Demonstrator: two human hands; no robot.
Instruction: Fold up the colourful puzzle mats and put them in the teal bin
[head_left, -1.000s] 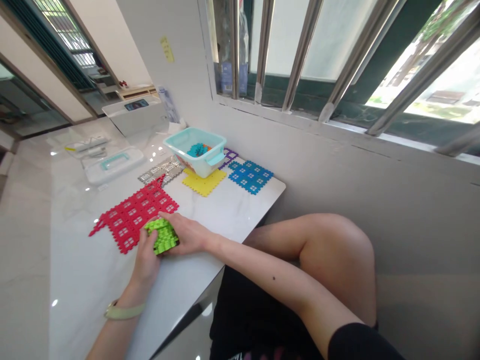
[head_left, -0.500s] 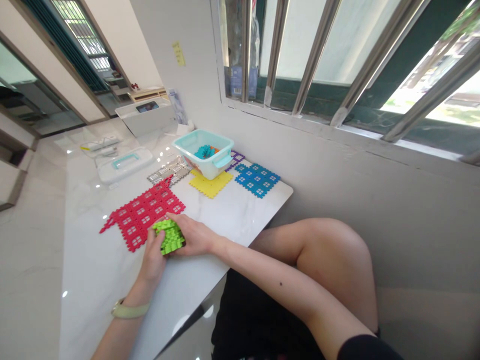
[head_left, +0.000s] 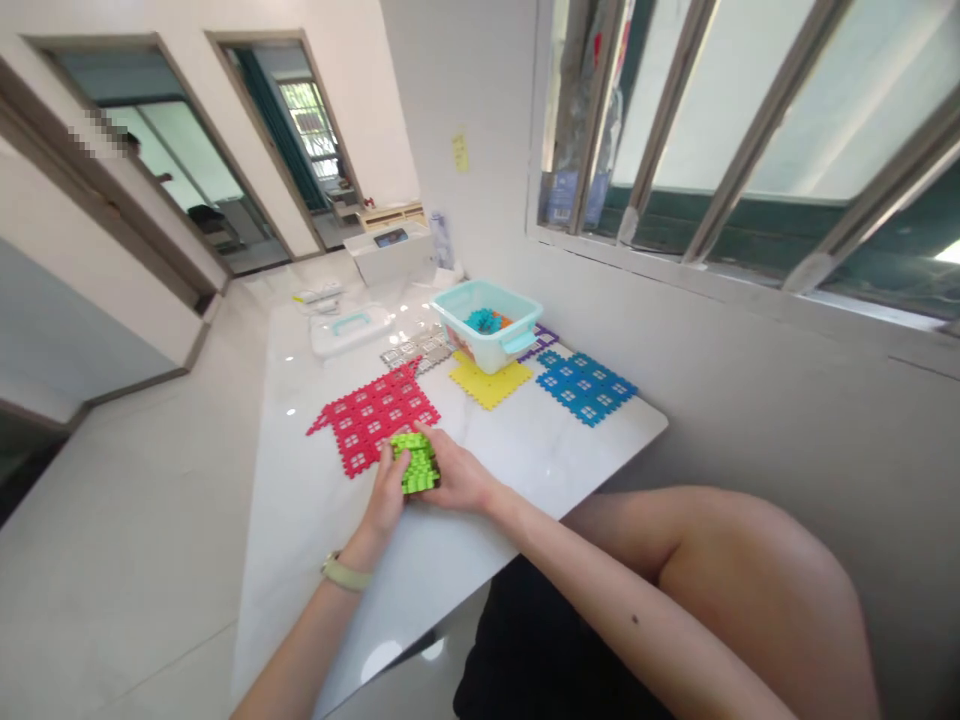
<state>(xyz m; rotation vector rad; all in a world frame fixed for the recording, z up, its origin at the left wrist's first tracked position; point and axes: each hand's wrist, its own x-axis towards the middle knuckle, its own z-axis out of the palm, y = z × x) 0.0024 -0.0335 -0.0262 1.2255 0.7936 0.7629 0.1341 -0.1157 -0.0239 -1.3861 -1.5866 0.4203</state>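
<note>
Between my two hands is a stack of lime-green interlocking tiles [head_left: 417, 464], its notched edges facing me. My left hand [head_left: 387, 486] grips its left side with the thumb across the front; a pale green watch band circles that wrist. My right hand [head_left: 456, 472] closes round the right side and far edge, so its fingertips are partly hidden. Just beyond the hands lies a flat panel of joined red tiles [head_left: 382, 412] with window cut-outs. Farther off are a yellow tile panel [head_left: 491, 384] and a blue tile panel [head_left: 586, 386].
A light-blue tub [head_left: 487, 340] holding blue and orange pieces stands partly on the yellow panel. Behind lie grey tiles [head_left: 412, 350], purple tiles [head_left: 546, 338], a clear lid [head_left: 350, 328] and a white box [head_left: 390, 255]. A wall and barred window flank the table [head_left: 315, 540]. A person stands in a far doorway.
The camera view has turned to the left, so everything sits farther right in the picture. Both hands still hold the green stack in nearly the same grip.
</note>
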